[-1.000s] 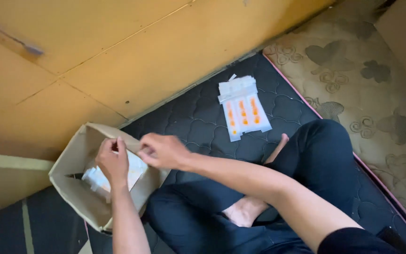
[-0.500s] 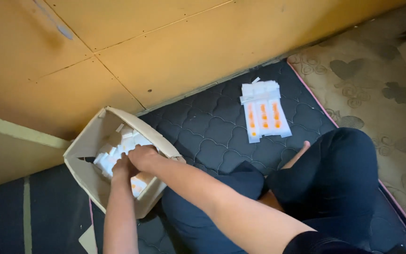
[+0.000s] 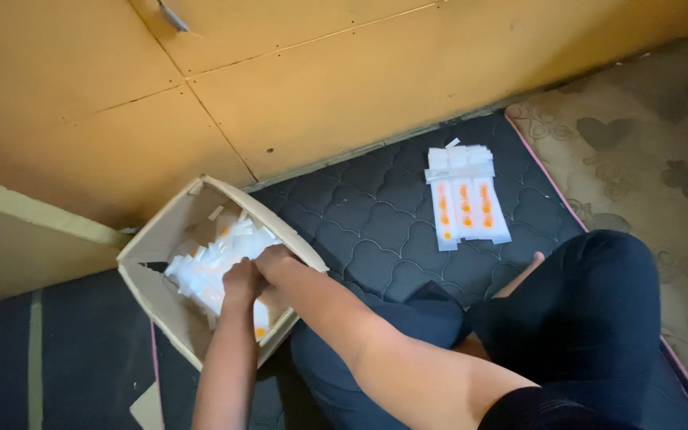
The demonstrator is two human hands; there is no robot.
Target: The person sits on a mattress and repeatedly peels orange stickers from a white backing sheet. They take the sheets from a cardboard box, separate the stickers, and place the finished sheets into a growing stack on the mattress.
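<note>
Both hands are down inside the cardboard box [image 3: 170,239], close together. The left hand [image 3: 242,280] and the right hand [image 3: 279,261] rest on the heap of small white packets [image 3: 213,263], but the fingers are hidden among them, so one cannot tell whether either grip is closed on a packet or loose. The box stands on the dark quilted mattress [image 3: 360,223], just beside the person's crossed legs. Further out, near the wall, a small laid-out group of packets with orange marks [image 3: 465,199] lies flat on the mattress. Judging from this, only a few packets are set out and most remain in the box.
</note>
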